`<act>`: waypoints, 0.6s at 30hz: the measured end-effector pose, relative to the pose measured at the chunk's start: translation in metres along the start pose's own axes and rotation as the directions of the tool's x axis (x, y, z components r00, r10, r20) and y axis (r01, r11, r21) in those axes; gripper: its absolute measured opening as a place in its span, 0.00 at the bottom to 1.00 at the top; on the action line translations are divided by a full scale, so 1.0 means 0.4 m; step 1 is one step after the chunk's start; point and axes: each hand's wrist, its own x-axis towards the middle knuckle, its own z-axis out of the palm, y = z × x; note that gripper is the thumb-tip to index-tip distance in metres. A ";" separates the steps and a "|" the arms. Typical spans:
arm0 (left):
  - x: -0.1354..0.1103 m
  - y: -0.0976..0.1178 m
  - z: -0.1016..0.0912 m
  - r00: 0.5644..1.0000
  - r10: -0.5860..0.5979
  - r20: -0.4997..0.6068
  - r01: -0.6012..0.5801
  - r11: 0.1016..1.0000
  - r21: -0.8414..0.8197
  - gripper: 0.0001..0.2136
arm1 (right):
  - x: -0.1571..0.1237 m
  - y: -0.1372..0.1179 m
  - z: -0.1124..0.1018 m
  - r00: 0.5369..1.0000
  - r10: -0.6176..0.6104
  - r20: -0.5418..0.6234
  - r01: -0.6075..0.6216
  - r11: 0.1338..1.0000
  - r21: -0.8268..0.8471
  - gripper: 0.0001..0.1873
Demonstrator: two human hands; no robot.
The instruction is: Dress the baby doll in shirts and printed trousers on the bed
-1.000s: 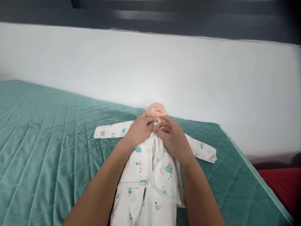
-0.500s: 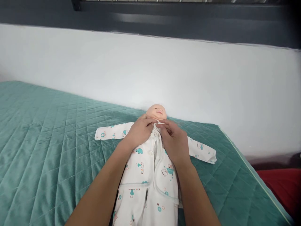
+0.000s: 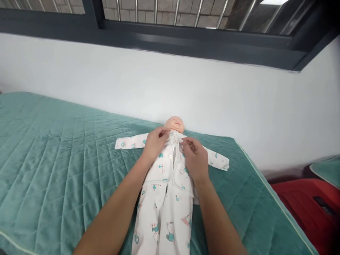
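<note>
A baby doll [image 3: 174, 123] lies on its back on a green quilted bedspread, its head toward the wall. It wears a white printed baby jacket [image 3: 159, 166] and matching trousers [image 3: 164, 219]; both sleeves stretch out sideways. The jacket's front edges meet near the neck and gape lower down, where a round fastener [image 3: 170, 156] shows. My left hand [image 3: 156, 143] is at the collar on the left, fingers bent and slightly apart. Over the right side of the chest, my right hand [image 3: 196, 157] has its thumb and fingertips apart. No cloth shows between the fingers of either hand.
The green quilted bedspread [image 3: 66, 141] runs up to a white wall [image 3: 119, 81]. Above is a dark window frame [image 3: 186, 40] with metal bars behind it. A red object [image 3: 300, 202] stands beyond the bed's right edge.
My hands have drawn apart from the collar, where their fingertips were together on the cloth. The view has tilted up, showing more of the window, and the doll's legs show further down.
</note>
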 end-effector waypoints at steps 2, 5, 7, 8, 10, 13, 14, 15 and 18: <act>-0.020 0.005 -0.010 0.999 -0.014 0.051 0.014 1.000 0.002 0.10 | -0.031 -0.004 0.002 1.000 0.014 0.024 -0.013 1.000 -0.028 0.14; -0.039 0.016 -0.032 0.982 -0.025 0.185 0.022 1.000 0.019 0.12 | -0.056 -0.006 0.008 0.998 0.044 0.049 -0.041 0.996 -0.077 0.18; -0.042 0.021 -0.045 0.967 -0.033 0.252 0.024 0.999 0.042 0.11 | -0.056 -0.006 0.012 0.997 0.040 0.061 -0.032 0.993 -0.117 0.18; -0.042 0.023 -0.051 0.961 -0.039 0.273 0.023 0.998 0.062 0.11 | -0.053 -0.006 0.013 0.997 0.038 0.065 -0.028 0.990 -0.136 0.17; -0.040 0.028 -0.059 0.949 -0.050 0.310 0.018 0.994 0.104 0.10 | -0.042 -0.005 0.014 0.996 0.056 0.071 -0.045 0.988 -0.150 0.14; -0.038 0.036 -0.056 0.942 -0.066 0.329 0.037 0.995 0.094 0.08 | -0.028 -0.002 0.008 0.988 0.117 0.104 -0.110 0.992 -0.068 0.13; -0.039 0.040 -0.052 0.946 -0.069 0.318 0.054 0.997 0.056 0.08 | -0.025 0.000 0.004 0.984 0.133 0.122 -0.132 0.991 -0.020 0.13; -0.040 0.044 -0.047 0.951 -0.073 0.301 0.074 0.997 0.008 0.08 | -0.023 0.003 0.001 0.979 0.146 0.140 -0.152 0.988 0.029 0.14; -0.046 0.055 -0.031 0.957 -0.098 0.274 0.124 0.989 -0.079 0.08 | -0.021 0.010 -0.007 0.969 0.172 0.177 -0.195 0.972 0.127 0.15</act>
